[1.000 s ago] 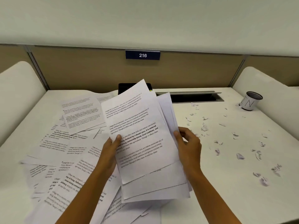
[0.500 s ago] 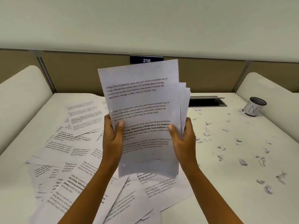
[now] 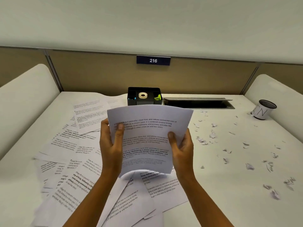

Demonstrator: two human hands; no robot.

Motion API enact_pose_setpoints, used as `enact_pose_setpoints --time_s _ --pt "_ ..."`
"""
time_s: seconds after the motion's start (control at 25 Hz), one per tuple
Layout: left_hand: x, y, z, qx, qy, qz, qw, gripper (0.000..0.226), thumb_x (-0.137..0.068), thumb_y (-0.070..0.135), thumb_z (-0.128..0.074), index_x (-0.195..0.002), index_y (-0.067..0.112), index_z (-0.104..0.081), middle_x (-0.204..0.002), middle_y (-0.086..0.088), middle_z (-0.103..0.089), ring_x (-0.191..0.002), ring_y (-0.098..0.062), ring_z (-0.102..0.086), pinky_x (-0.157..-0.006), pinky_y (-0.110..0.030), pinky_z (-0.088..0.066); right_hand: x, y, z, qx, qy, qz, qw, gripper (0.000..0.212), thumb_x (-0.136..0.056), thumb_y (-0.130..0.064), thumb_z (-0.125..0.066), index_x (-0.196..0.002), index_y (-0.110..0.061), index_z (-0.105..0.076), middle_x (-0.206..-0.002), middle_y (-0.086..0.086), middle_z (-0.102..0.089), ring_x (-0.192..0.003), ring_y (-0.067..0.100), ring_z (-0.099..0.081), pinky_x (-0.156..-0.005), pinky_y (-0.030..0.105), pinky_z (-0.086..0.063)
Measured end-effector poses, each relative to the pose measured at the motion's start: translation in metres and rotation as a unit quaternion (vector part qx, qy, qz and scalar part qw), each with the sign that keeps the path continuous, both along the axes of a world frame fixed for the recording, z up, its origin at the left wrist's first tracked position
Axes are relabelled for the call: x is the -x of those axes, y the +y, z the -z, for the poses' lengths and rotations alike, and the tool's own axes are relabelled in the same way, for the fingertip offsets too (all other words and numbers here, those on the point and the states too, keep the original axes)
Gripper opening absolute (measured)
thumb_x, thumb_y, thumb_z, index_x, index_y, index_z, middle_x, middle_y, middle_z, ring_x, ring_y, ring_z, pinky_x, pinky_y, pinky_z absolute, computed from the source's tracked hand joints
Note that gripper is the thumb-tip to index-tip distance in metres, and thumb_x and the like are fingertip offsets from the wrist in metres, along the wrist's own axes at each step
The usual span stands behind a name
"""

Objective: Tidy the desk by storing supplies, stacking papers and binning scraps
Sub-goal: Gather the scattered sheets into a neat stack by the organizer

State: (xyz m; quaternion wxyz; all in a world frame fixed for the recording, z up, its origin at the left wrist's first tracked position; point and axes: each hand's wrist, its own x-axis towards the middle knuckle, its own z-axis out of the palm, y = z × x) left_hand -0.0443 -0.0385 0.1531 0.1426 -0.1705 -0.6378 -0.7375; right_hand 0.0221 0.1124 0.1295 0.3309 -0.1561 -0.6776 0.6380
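Squared since the earlier frame: the fanned sheaf (image 3: 147, 138) was even, held above the desk's (image 3: 237, 194) middle | left hand (image 3: 111, 145) and right hand (image 3: 182, 146) each pinched a side edge | step: stacking papers | next, likely: tap flush, set down, gather loose sheets (image 3: 68, 149) toward the left edge

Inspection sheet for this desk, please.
Surface: white desk, left half under paper.
Job's things: stack of printed white sheets, held upright; loose printed sheets spread across the left; black organiser box at the back, white tape roll inside.
Clutter: torn white paper scraps scattered on the right; white cup with dark rim, far right.
Hands: left hand and right hand each grip one side of the stack.
Cables: nothing seen.
Surroundings: tan partition with dark blue plate reading 216.
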Motion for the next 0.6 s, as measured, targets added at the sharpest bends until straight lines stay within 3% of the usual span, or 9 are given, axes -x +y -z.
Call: enact_pose_setpoints --time_s 0.12,0.24,0.32,0.36,0.48,0.6 --pt "0.001 -0.005 -0.001 0.005 0.025 -0.017 1.0 0.014 -0.092 0.034 -0.039 -0.103 0.028 -0.044 -0.09 0.022 -0.061 -0.085 -0.01 -0.064 -0.064 -0.019 -0.054 -0.005 0.002 0.0 0.021 0.017 0.006 1.0 0.034 -0.082 -0.038 -0.061 -0.113 -0.03 -0.048 -0.111 -0.001 -0.063 -0.093 0.019 -0.066 -0.073 0.032 -0.059" --pt "-0.003 -0.009 0.016 0.031 0.024 -0.05 0.998 0.023 -0.094 0.03 -0.034 -0.105 0.012 -0.045 -0.087 0.029 -0.059 -0.081 0.002 -0.059 -0.061 -0.009 -0.048 -0.01 -0.003 0.021 0.037 -0.037 0.003 0.999 0.06 -0.076 -0.054 -0.06 -0.127 -0.025 -0.045 -0.117 0.002 -0.061 -0.103 0.023 -0.063 -0.081 0.04 -0.058" --pt "-0.007 -0.012 0.033 0.042 -0.009 -0.059 0.997 0.023 -0.094 0.032 -0.033 -0.105 0.016 -0.045 -0.086 0.029 -0.06 -0.08 0.003 -0.06 -0.06 -0.01 -0.049 -0.013 -0.01 0.034 0.049 -0.059 -0.009 0.997 0.074 -0.065 -0.072 -0.059 -0.125 -0.03 -0.046 -0.117 0.0 -0.061 -0.106 0.021 -0.061 -0.084 0.041 -0.057" --pt "-0.009 -0.012 0.04 0.049 -0.025 -0.06 0.997 0.02 -0.094 0.034 -0.033 -0.103 0.022 -0.046 -0.086 0.028 -0.06 -0.08 0.001 -0.061 -0.061 -0.012 -0.051 -0.014 -0.011 0.037 0.05 -0.059 -0.014 0.997 0.068 -0.064 -0.075 -0.058 -0.119 -0.036 -0.048 -0.115 -0.002 -0.061 -0.105 0.019 -0.061 -0.083 0.039 -0.057" --pt "-0.013 -0.012 0.041 0.055 -0.035 -0.079 0.995 0.013 -0.095 0.034 -0.033 -0.097 0.034 -0.046 -0.085 0.025 -0.059 -0.08 -0.002 -0.061 -0.061 -0.014 -0.053 -0.015 -0.013 0.032 0.038 -0.039 -0.011 0.998 0.022 -0.084 -0.046 -0.054 -0.102 -0.032 -0.053 -0.104 -0.005 -0.066 -0.094 0.019 -0.065 -0.074 0.031 -0.059" --pt "-0.015 -0.014 0.038 0.053 -0.02 -0.122 0.991 0.015 -0.1 0.025 -0.032 -0.098 0.023 -0.046 -0.081 0.028 -0.058 -0.076 0.002 -0.059 -0.058 -0.008 -0.048 -0.015 -0.015 0.033 0.055 -0.035 -0.018 0.998 0.022 -0.084 -0.03 -0.054 -0.106 -0.029 -0.054 -0.106 -0.005 -0.066 -0.094 0.015 -0.065 -0.073 0.026 -0.058"
